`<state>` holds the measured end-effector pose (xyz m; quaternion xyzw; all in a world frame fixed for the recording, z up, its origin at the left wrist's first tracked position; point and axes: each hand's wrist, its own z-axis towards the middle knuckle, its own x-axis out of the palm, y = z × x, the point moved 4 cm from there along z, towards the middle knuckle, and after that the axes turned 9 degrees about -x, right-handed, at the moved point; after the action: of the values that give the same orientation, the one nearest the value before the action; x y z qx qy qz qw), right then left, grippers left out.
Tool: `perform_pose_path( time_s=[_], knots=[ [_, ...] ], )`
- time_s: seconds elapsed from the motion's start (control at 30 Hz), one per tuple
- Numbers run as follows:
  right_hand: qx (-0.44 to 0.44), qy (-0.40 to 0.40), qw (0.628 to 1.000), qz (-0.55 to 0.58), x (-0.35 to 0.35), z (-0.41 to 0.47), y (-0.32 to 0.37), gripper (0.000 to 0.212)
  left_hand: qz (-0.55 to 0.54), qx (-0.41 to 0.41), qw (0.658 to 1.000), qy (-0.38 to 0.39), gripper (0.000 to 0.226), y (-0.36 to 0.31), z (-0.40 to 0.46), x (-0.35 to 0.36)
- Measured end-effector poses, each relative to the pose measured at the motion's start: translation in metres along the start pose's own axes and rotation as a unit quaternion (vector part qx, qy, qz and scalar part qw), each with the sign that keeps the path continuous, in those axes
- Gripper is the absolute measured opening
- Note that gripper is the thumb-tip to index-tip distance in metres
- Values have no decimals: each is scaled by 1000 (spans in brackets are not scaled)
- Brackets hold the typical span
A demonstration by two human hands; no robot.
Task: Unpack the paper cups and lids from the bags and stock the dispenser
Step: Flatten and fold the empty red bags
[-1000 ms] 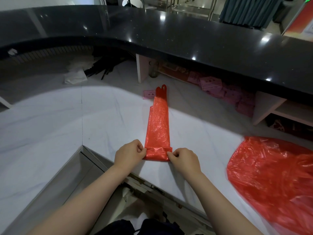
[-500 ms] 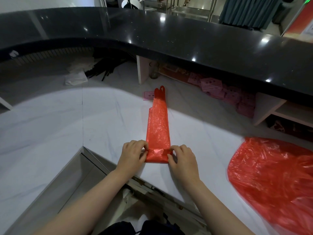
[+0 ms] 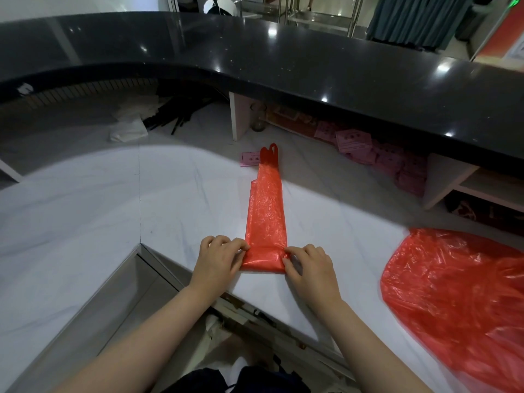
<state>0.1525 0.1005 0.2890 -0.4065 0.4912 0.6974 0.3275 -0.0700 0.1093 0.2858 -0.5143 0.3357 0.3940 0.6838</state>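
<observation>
White marble counter point(image 3: 85, 222) bears folded red bag point(image 3: 266, 219), loose red bag point(image 3: 459, 293).

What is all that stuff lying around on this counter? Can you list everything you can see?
Long folded red plastic bag: one, red, flat on the white marble worktop, near end rolled up.
Loose crumpled red plastic bag: one, red, right side of the worktop.
Pink paper slips: several, pink, under the black glossy upper counter.
Small pink card: one, beside the folded bag's handles.
Glass jar: one, clear, under the upper counter.
Left hand: pinches the roll's left end.
Right hand: pinches the roll's right end.
</observation>
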Motion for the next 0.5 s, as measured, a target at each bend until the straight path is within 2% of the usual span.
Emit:
perform_pose_path(
  time_s=[0.13,0.3,0.37,0.5],
  knots=[
    [-17,41,999,6,-5,-5,-5,46,-10,29,1000,2,30,2,-11,-3],
    [-56,122,991,2,-9,-18,-10,70,-13,61,998,28,55,5,-24,-4],
    [-64,134,989,7,-10,-23,-12,69,-6,74,997,25,52,6,-29,-5],
    [-65,105,992,21,-14,-34,-16,58,7,78,997,-1,43,8,-34,-8]
  ],
)
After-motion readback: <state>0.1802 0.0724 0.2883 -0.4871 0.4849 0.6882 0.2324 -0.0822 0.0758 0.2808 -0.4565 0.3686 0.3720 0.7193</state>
